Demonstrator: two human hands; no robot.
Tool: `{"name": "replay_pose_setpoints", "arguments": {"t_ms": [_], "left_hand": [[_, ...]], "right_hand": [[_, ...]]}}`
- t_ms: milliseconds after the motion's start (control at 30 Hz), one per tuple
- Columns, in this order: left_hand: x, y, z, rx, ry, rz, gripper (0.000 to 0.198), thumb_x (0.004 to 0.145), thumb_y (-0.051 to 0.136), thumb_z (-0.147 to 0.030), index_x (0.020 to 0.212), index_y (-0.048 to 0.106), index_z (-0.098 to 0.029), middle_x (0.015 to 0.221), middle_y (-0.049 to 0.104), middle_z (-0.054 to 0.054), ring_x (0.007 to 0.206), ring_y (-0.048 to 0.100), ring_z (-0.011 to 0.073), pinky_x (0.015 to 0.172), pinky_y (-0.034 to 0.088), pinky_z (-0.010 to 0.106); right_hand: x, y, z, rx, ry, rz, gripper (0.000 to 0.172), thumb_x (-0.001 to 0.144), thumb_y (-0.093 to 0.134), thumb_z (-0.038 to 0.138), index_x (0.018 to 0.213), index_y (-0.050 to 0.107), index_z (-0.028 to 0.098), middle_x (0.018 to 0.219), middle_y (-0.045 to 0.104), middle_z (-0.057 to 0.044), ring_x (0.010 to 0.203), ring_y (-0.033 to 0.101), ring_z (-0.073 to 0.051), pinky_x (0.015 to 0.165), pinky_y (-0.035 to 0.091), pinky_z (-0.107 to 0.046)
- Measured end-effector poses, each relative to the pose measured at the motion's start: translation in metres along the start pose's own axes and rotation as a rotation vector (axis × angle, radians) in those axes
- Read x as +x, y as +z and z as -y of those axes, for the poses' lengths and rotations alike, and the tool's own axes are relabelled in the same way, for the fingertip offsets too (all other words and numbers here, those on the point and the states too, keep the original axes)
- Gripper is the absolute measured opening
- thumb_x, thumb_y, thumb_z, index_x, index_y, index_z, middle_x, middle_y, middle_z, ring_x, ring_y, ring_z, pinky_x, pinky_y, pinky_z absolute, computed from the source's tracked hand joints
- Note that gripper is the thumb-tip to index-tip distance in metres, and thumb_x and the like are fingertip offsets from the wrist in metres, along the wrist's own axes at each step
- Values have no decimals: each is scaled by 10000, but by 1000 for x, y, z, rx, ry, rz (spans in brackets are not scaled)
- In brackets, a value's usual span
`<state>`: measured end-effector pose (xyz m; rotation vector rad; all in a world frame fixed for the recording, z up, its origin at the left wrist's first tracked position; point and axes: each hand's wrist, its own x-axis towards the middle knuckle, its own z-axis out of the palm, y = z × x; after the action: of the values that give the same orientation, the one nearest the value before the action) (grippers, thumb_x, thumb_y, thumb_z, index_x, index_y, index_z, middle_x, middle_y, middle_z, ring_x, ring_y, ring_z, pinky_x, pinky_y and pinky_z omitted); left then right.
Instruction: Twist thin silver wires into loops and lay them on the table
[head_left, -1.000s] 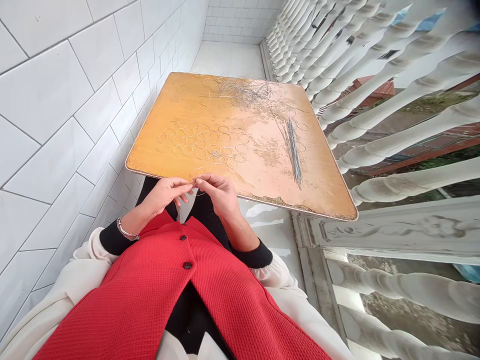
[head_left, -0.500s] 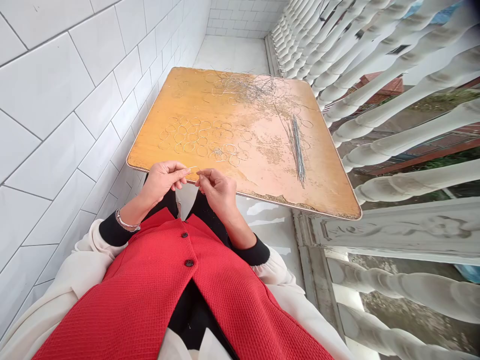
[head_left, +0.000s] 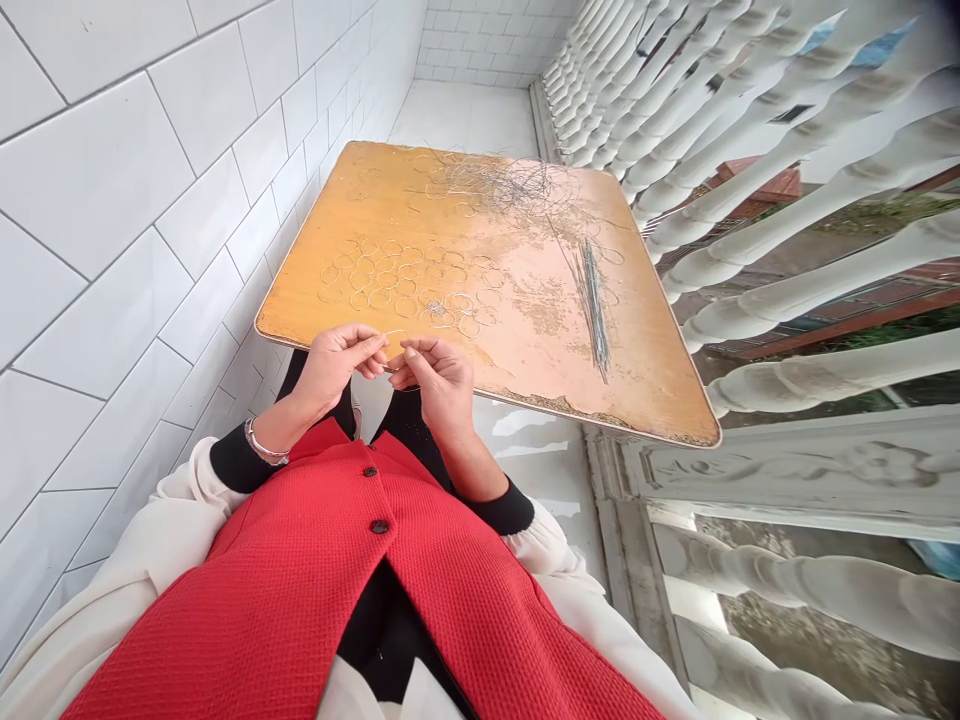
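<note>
Just over the near edge of the table, my left hand (head_left: 343,362) and my right hand (head_left: 439,375) pinch a thin, pale, curved wire (head_left: 394,333) between them. Its arc shows above the fingertips; the ends are hidden in the fingers. Beyond my hands, several wire rings (head_left: 386,270) lie in rows on the worn orange tabletop (head_left: 300,270). A small heap of tiny metal bits (head_left: 436,308) sits among the rings.
A tangle of wire (head_left: 517,182) covers the far side of the table. To the right lies a bundle of straight wires (head_left: 595,315). A white tiled wall (head_left: 142,180) runs along the left, and white balusters (head_left: 810,370) stand on the right.
My two hands have come closer together, the left shifting slightly right. More of the wire's curve now shows above the fingers.
</note>
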<state>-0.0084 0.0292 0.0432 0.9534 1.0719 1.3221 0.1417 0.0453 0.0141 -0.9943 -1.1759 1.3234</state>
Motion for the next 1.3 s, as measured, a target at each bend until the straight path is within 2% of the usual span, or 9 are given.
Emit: {"name": "replay_pose_setpoints", "arguments": {"t_ms": [167, 267, 400, 533, 667, 833, 1000, 1133, 1300], "left_hand": [[3, 2, 9, -72, 19, 1, 183, 839, 737, -279, 760, 650, -138, 671, 685, -5, 556, 621, 64, 571, 489, 182], [5, -2, 13, -79, 20, -3, 178, 815, 751, -294, 786, 673, -137, 764, 712, 10, 612, 650, 71, 596, 517, 185], [7, -9, 15, 66, 6, -9, 184, 797, 753, -304, 833, 719, -128, 858, 735, 40, 610, 651, 75, 535, 506, 176], [6, -12, 19, 243, 9, 7, 188, 846, 704, -319, 863, 728, -132, 764, 709, 24, 576, 646, 78, 509, 498, 165], [3, -9, 23, 310, 24, 22, 187, 883, 673, -320, 834, 693, -140, 732, 698, 13, 554, 653, 73, 504, 496, 148], [-1, -5, 23, 248, -11, 75, 226, 915, 627, -343, 829, 659, -137, 800, 733, 52, 690, 719, 117, 528, 522, 157], [-7, 2, 19, 101, -113, 97, 261, 924, 633, -393, 897, 654, -135, 918, 764, 91, 781, 748, 149, 545, 535, 174], [-7, 6, 19, 24, -128, 58, 259, 940, 619, -379, 884, 658, -129, 838, 744, 73, 684, 696, 115, 522, 518, 175], [-3, 2, 22, 99, -33, -1, 217, 948, 597, -289, 843, 687, -122, 667, 642, 9, 543, 567, 62, 451, 420, 146]], "right_hand": [[1, -2, 0, -20, 16, 17, 378, 784, 745, 568, 878, 665, 211, 760, 740, -14, 567, 668, -122, 562, 570, -266], [2, -5, -1, -61, -10, -19, 366, 752, 774, 554, 832, 706, 203, 725, 712, -5, 554, 630, -110, 566, 555, -264], [5, -7, -3, -48, -22, -74, 318, 712, 806, 497, 785, 729, 197, 635, 648, 19, 507, 557, -90, 533, 516, -256], [5, -4, -3, -25, 14, -78, 299, 697, 806, 475, 780, 722, 201, 629, 645, 18, 538, 577, -106, 553, 530, -272], [5, -1, -3, -24, -4, -110, 258, 686, 794, 431, 752, 701, 200, 610, 646, 18, 538, 583, -111, 560, 518, -276], [6, 1, -7, -14, -18, -163, 224, 684, 776, 393, 751, 687, 198, 619, 655, 18, 546, 596, -117, 581, 520, -283], [5, 4, -11, -62, -46, -203, 238, 690, 769, 416, 758, 684, 204, 688, 696, -3, 577, 614, -130, 600, 543, -301], [5, 4, -13, -105, -59, -165, 261, 718, 758, 443, 775, 671, 204, 735, 705, -19, 619, 626, -139, 629, 550, -310], [9, -1, -7, -124, -42, -67, 282, 704, 779, 445, 824, 679, 210, 758, 692, -13, 642, 605, -132, 616, 533, -292]]}}
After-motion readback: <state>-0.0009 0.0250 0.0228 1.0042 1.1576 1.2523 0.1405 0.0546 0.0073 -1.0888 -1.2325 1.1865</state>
